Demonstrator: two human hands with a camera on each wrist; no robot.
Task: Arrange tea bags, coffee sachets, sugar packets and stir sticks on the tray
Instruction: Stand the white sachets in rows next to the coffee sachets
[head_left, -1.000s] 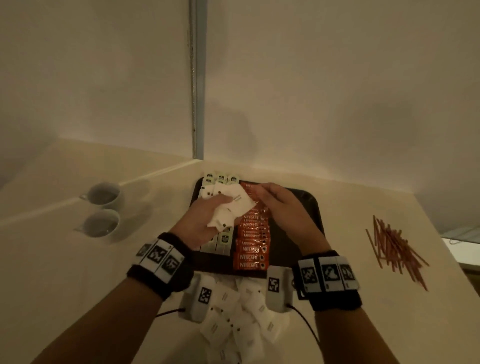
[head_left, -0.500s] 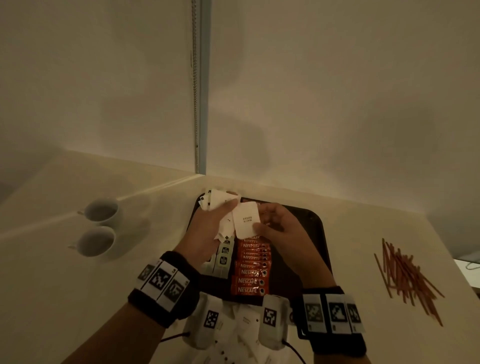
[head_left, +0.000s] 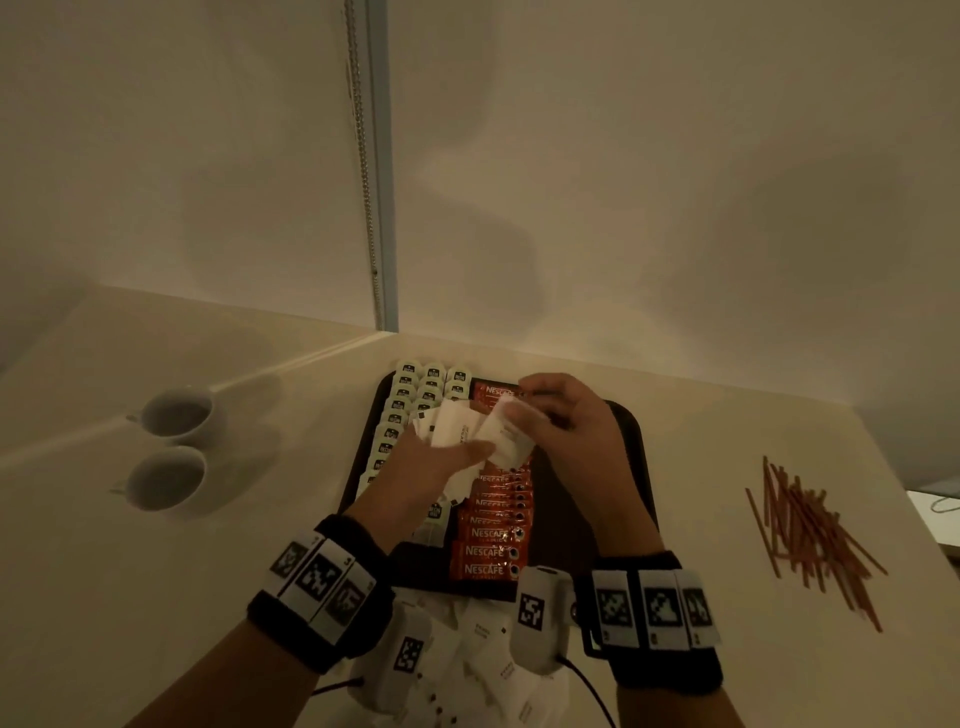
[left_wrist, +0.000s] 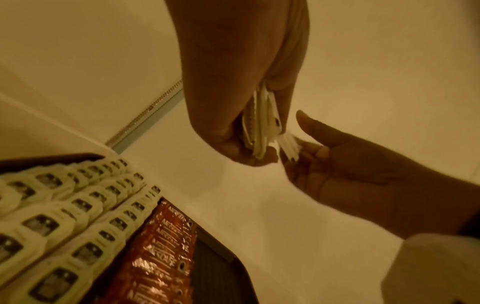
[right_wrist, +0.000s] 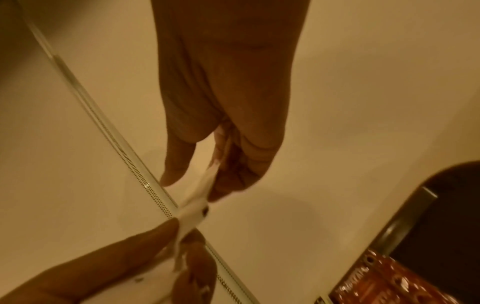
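Observation:
Over the dark tray (head_left: 587, 519) my left hand (head_left: 470, 447) grips a fanned bundle of white sugar packets (head_left: 447, 428). My right hand (head_left: 524, 410) pinches a single white packet (head_left: 506, 441) at the bundle's right edge. In the left wrist view the bundle (left_wrist: 259, 127) shows edge-on in my left hand (left_wrist: 249, 152), and the single packet (left_wrist: 287, 144) sits in the right fingertips. On the tray, tea bags (head_left: 410, 387) fill rows at the left, with a column of red coffee sachets (head_left: 491, 551) beside them. Stir sticks (head_left: 810, 530) lie loose on the table at the right.
Two white cups (head_left: 179, 415) stand on the table left of the tray. A heap of loose sugar packets (head_left: 483, 639) lies between the tray's near edge and my wrists. The tray's right half is bare. Walls close off the far side.
My right hand has taken hold of one packet at the bundle's edge. Both hands have shifted toward the tray's far end, with the bundle still in my left hand.

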